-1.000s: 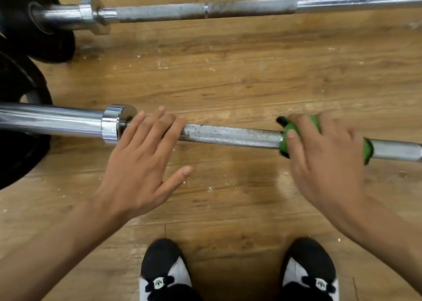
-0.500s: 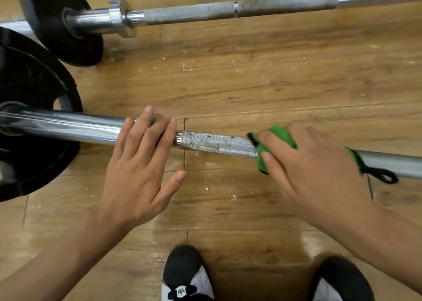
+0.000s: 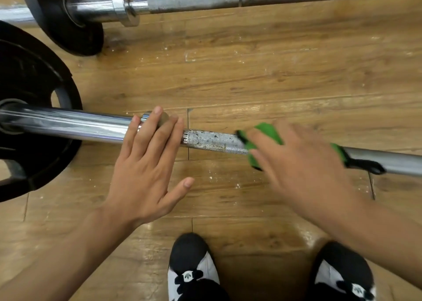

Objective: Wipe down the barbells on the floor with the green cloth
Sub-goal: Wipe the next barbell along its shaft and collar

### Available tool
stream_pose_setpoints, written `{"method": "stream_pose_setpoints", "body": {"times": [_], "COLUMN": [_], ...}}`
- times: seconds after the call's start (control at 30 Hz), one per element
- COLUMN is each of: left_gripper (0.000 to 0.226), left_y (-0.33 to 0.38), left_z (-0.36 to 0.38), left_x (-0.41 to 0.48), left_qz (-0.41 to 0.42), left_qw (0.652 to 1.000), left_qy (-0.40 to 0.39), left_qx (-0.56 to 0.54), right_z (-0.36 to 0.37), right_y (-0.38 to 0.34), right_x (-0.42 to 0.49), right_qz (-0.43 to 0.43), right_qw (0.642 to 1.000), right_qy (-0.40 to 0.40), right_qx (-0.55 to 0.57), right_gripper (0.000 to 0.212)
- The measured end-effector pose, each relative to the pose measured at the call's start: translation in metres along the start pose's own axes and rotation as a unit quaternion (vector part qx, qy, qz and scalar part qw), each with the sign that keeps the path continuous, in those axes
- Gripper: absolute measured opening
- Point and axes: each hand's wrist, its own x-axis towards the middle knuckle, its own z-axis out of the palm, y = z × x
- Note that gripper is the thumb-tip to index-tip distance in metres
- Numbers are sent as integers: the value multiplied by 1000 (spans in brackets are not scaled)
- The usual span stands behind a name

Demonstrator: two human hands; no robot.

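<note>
Finding 1: 2 barbells lie on the wooden floor, well apart and roughly parallel. The near barbell is the one under work.

Finding 2: The green cloth is wrapped round the near barbell's shaft, at the right end of the exposed knurled stretch. The right hand covers it. The hand is blurred, but its fingers appear curled over the cloth and clamped on it against the bar. A black loop trails from the cloth's right edge.

Finding 3: The left hand rests flat on the shaft at the sleeve collar, fingers straight and close together, thumb spread clear. It grips nothing and appears to steady the bar.

Finding 4: The knurling between the 2 hands shows dark specks, so that stretch judges as unfinished.

Finding 5: The far barbell carries a dull grey, chalky coating on its grip and has no hand near it. It judges as not yet wiped.

Assessment: work is early to midway, with 1 bar partly done and 1 outstanding.
</note>
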Motion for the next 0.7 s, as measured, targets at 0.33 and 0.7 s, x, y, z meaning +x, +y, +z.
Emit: {"method": "stream_pose_setpoints", "body": {"times": [0.33, 0.7], "left_gripper": [98, 88], "left_y": [5, -8], "left_z": [-3, 2], "left_x": [-1, 33], "left_qz": [-3, -12], "left_qw": [1000, 1000], "left_qy": [-17, 4], "left_qx": [14, 23], "right_z": [21, 5], "right_y": [-23, 82], "right_x": [-6, -46], "right_qz": [49, 102], "right_qw": [995, 986], "right_qy": [56, 111], "right_qx": [-64, -66], "right_gripper": [39, 45]}}
